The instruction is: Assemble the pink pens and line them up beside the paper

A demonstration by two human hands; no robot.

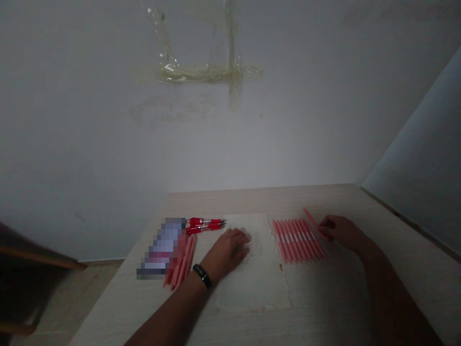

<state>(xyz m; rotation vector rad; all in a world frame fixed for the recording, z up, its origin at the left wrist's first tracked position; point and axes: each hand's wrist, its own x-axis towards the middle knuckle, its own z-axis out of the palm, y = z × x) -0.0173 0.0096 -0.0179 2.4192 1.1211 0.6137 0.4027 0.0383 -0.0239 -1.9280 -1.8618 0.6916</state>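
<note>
My right hand (333,230) pinches a slim pink pen (310,216) near its lower end, with the far end pointing up and to the left. Just left of it lies a neat row of several pink pens (298,240), side by side and slanted, silver bands across their middles. My left hand (232,245), with a black band on the wrist, rests palm down on a pale sheet (257,288), fingers loosely bent and apart. Dark smudges mark the sheet by its fingertips. Whether anything lies under that palm is hidden.
Left of my left hand are several red pens (205,225) with dark tips and a loose bundle of pink sticks (184,263). A blurred-out flat rectangular thing (163,247) lies beside them. The wooden table (324,307) meets a wall (230,144) with peeling tape.
</note>
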